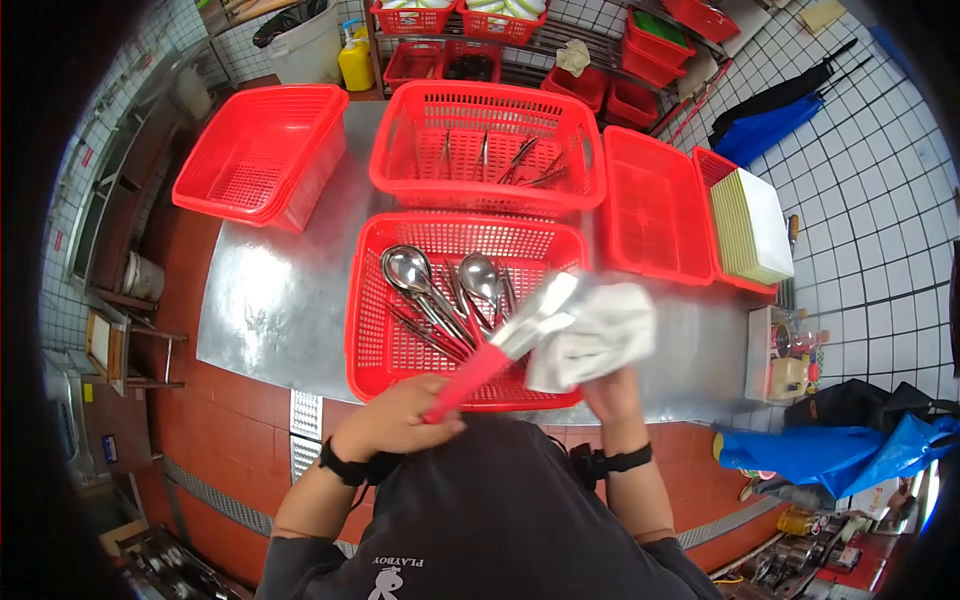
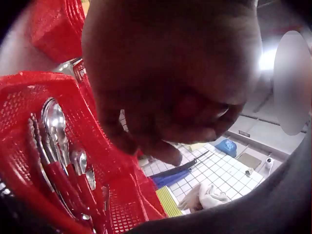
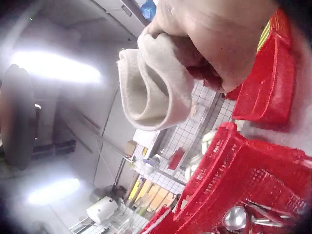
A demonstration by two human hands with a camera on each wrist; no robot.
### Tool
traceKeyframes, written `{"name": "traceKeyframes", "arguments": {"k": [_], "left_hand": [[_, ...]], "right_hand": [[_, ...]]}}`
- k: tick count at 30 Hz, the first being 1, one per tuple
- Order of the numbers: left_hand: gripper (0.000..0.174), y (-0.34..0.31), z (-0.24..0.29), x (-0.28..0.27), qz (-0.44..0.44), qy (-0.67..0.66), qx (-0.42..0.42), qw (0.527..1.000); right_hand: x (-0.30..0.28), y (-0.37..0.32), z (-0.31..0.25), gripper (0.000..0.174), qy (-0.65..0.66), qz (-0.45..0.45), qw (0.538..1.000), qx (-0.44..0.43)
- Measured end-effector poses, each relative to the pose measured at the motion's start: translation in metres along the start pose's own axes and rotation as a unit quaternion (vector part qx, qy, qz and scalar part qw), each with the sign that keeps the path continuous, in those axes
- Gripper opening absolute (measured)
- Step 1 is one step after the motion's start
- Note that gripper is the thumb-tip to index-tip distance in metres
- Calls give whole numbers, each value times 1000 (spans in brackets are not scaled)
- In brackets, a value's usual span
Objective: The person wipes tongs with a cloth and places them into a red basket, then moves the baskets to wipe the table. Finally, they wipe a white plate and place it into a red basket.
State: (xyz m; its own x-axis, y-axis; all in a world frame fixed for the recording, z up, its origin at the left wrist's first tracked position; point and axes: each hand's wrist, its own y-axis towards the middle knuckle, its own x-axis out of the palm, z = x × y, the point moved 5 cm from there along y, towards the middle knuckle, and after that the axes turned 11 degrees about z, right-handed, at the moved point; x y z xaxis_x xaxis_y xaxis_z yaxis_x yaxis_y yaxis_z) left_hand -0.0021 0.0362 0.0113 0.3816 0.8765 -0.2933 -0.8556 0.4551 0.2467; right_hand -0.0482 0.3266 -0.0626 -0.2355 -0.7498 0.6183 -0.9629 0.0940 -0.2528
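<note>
Gripping a red-handled utensil [image 1: 475, 375] by the lower end of its handle, the left hand [image 1: 400, 420] is curling its fingers round it close to the body. The right hand [image 1: 612, 390] is clutching a white cloth [image 1: 595, 335] – the cloth is lying against the utensil's metal part, which is slanting up and away from the left hand toward the right one. From the right wrist, the fingers [image 3: 229, 39] are bunching the cloth [image 3: 151, 83] into thick folds in the fist. From the left wrist, the left hand [image 2: 170, 73] is filling most of the frame with its fingers curled under; the handle itself is hard to make out there.

Both hands are hovering over the near edge of a red basket [image 1: 365, 300], and the utensil is hanging above it without touching it. Ladles [image 1: 410, 270] and spoons are lying in that basket just beyond the left hand, bowls pointing away – the left wrist is showing them [image 2: 53, 119] too, with red handles beside them. Beyond that basket, a second basket [image 1: 480, 205] is holding a few thin metal pieces. A third basket [image 1: 260, 150] is sitting well off to the left of the left hand, and a red tray [image 1: 650, 200] is lying just past the right hand, with a stack of pale plates [image 1: 750, 225] further right.
</note>
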Motion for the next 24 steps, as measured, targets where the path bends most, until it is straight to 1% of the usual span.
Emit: {"name": "traceKeyframes", "arguments": {"k": [1, 2, 4, 5, 7, 8, 10, 12, 13, 14, 15, 17, 18, 21, 22, 23, 24], "left_hand": [[22, 9, 4, 9, 1, 2, -1, 1000], [25, 15, 11, 24, -58, 38, 37, 997], [29, 20, 20, 43, -115, 72, 72, 988], [29, 20, 15, 51, -164, 64, -3, 984], [30, 16, 6, 57, -211, 56, -78, 973], [32, 17, 2, 54, -176, 54, -67, 981], [35, 16, 1, 48, -143, 51, -57, 987], [35, 16, 7, 40, -118, 87, -15, 989], [35, 15, 9, 39, -118, 87, -16, 989], [35, 14, 8, 40, -143, 97, -44, 984], [35, 11, 5, 40, -168, 107, -72, 977], [33, 4, -2, 40, -182, 113, -83, 973], [32, 3, -4, 38, -164, 111, -73, 977], [32, -8, -11, 32, -138, 95, -66, 984], [34, -11, -13, 28, -125, 83, -67, 986], [34, -15, -12, 26, -127, 82, -67, 986], [33, -19, -13, 20, -104, 96, -103, 985]], "right_hand": [[5, -4, 20, 60, -1, -33, 999, 34], [10, -8, 40, 62, -3, -66, 996, 67], [25, -11, 50, 63, -4, -81, 990, 117], [30, -7, 47, 56, 1, -68, 991, 116], [34, -5, 39, 50, -5, -19, 994, 104], [36, -4, 35, 50, 2, 3, 996, 87], [38, -3, 28, 50, 13, 47, 997, 52], [20, 6, 33, 46, 0, 77, 997, 25], [13, 10, 32, 45, -6, 81, 996, 20], [6, 14, 31, 44, -12, 86, 996, 14], [3, 16, 26, 42, -23, 101, 995, -15], [-7, 19, 20, 39, -33, 117, 992, -44], [-10, 19, 15, 41, -64, 121, 987, -79], [-25, 20, -5, 40, -100, 151, 979, -95], [-30, 21, -19, 39, -50, 191, 976, -96], [-34, 20, -28, 39, -32, 197, 975, -100], [-38, 19, -37, 40, -15, 202, 974, -103]]}}
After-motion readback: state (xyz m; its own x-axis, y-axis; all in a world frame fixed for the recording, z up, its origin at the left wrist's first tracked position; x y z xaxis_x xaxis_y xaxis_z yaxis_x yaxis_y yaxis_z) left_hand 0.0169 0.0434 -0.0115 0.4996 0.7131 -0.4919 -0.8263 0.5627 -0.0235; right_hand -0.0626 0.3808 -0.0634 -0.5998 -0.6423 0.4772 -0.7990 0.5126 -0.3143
